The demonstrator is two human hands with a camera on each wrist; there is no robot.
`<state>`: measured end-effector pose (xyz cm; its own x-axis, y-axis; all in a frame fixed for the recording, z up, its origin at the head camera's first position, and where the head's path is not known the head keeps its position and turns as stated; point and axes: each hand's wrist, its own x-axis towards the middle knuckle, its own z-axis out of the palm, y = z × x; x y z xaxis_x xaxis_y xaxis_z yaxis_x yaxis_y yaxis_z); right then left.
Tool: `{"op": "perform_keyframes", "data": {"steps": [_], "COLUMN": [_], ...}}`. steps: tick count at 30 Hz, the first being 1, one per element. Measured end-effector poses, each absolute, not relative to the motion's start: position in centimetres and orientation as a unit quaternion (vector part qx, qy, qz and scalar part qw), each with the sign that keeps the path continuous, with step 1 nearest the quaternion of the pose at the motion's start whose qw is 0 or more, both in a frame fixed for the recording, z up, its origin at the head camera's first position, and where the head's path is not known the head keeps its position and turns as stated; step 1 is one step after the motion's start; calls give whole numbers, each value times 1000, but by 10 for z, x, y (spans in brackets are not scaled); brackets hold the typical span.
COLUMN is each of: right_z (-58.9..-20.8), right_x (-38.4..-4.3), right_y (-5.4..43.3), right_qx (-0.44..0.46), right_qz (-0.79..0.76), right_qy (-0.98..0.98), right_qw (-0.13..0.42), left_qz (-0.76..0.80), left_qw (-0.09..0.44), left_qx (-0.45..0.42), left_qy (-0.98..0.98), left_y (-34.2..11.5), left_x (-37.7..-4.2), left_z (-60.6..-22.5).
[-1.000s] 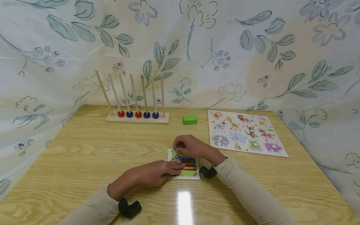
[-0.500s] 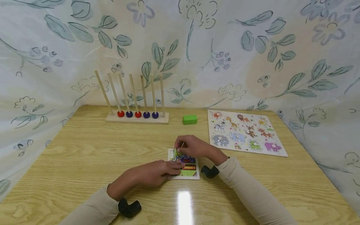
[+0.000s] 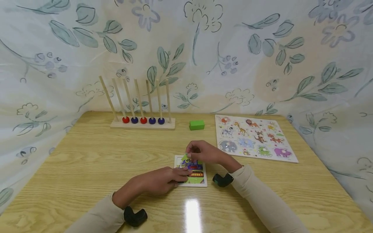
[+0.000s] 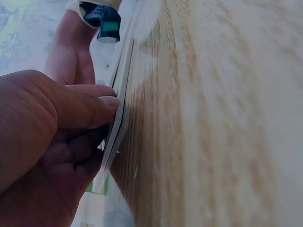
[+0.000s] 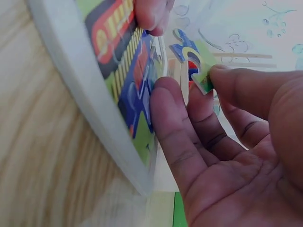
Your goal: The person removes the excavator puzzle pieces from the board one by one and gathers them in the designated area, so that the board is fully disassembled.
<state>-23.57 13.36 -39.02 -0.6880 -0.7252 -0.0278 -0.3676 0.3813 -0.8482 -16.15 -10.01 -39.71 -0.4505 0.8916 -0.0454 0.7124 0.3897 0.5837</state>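
Note:
A small jigsaw puzzle (image 3: 196, 180) in a white frame lies on the table, printed with a colourful vehicle on green. My right hand (image 3: 206, 152) pinches a green and blue jigsaw piece (image 5: 204, 64) between thumb and finger, just above the puzzle's upper left part. In the right wrist view the piece is tilted and apart from the puzzle picture (image 5: 124, 78). My left hand (image 3: 157, 180) rests on the puzzle's left side, fingers extended over the picture. Its thumb (image 4: 110, 101) touches the frame edge in the left wrist view. The left fingers hide part of the picture.
A wooden peg stand (image 3: 142, 126) with red and blue beads is at the back left. Right of it sits a green block (image 3: 197, 125). An animal puzzle board (image 3: 253, 152) lies at the back right. A floral cloth (image 3: 201, 74) hangs behind the table (image 3: 87, 161).
My right hand has lifted the piece from the puzzle's upper left corner and drawn it slightly right, turning it. The left hand has stayed on the puzzle.

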Motion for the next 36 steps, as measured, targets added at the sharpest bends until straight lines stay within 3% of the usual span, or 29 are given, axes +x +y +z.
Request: {"op": "perform_keyframes", "data": {"steps": [6, 16, 24, 36], "right_z": [-391, -385, -378, -378], "right_x": [-235, -238, -237, -233], "right_y": [144, 167, 184, 200], "right_qx": [-307, -310, -297, -293], "right_qz": [-480, -464, -435, -410], "right_qy": [795, 812, 831, 838], "right_qw": [207, 169, 180, 209], "left_qz": [242, 247, 254, 238], "left_qw": [149, 94, 184, 210], "left_qx": [493, 483, 471, 484], "left_qy": [823, 835, 825, 815], "left_y": [-95, -90, -87, -90], "left_x": [-160, -163, -162, -166], "left_z": [-397, -400, -398, -401]}}
